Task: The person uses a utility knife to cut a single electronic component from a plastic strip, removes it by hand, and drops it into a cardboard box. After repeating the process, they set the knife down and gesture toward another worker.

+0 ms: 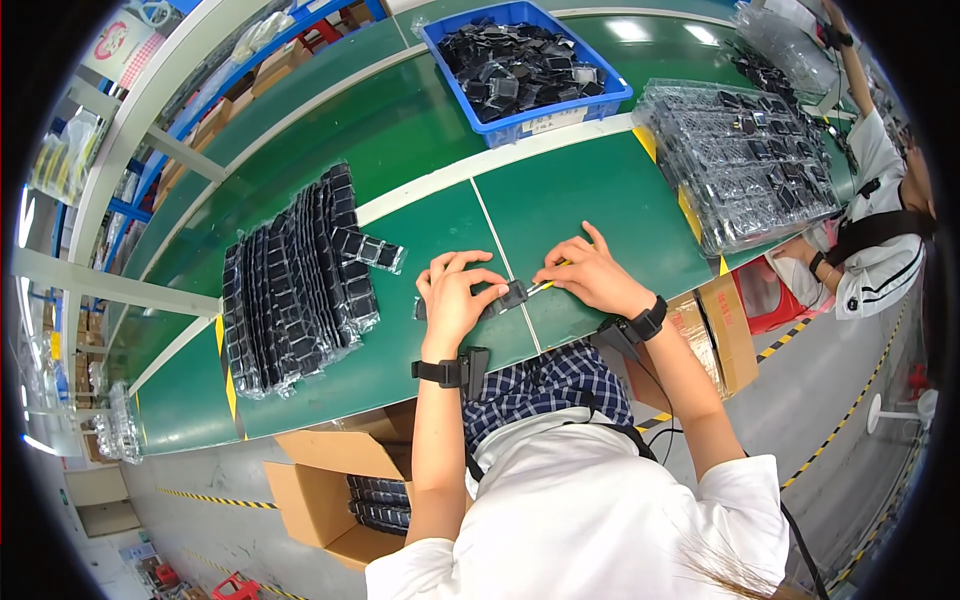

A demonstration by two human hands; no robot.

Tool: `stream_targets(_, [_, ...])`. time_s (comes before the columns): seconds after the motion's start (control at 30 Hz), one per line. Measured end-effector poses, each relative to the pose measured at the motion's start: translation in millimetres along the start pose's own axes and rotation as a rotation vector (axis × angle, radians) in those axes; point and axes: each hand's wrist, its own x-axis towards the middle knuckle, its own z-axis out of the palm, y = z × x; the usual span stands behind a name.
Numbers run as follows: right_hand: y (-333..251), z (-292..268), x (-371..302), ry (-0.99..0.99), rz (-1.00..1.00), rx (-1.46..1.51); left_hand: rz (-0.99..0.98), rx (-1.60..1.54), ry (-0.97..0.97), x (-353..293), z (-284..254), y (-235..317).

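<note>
My left hand [458, 297] pinches a dark strip of small black square pieces lying on the green bench top. One black square piece [513, 294] sticks out past my thumb and fingertip, and the rest of the strip is partly under the hand. My right hand [598, 277] grips a slim yellow tool with a pale, metal-looking tip [538, 288], which points at that square and seems to touch it. Left of my hands lies a large stack of black square pieces in clear plastic strips [295, 290], with one short strip [368, 249] jutting out toward me.
A blue bin [555, 118] full of loose black pieces stands at the far side. Clear plastic trays [720, 190] with dark parts are piled at right, beside a co-worker's arm [858, 70]. Open cardboard boxes [340, 455] sit below the bench edge. A white metal post [120, 280] rises at left.
</note>
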Motion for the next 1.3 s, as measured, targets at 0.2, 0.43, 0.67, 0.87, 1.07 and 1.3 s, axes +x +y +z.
stream_targets(0.2, [1,9,2,0.054,-0.051,0.070,0.000,-0.003,-0.009,1,-1,-1])
stream_targets(0.43, [27,-18,-28,0.056,0.092,-0.021,0.025,0.055,-0.045,-1,-6,2])
stream_targets(0.67, [37,-7,-37,0.323,0.212,-0.078,0.072,0.186,-0.056,-8,-22,37])
stream_targets(0.87, [32,-8,-39,0.337,0.251,-0.129,0.143,0.224,-0.097,-14,0,38])
stream_targets(1.07, [34,-8,-41,0.351,0.248,-0.135,0.129,0.172,0.008,-16,-7,42])
stream_targets(1.3, [31,-8,-38,0.351,0.242,-0.130,-0.235,-0.030,0.270,-37,-47,-10])
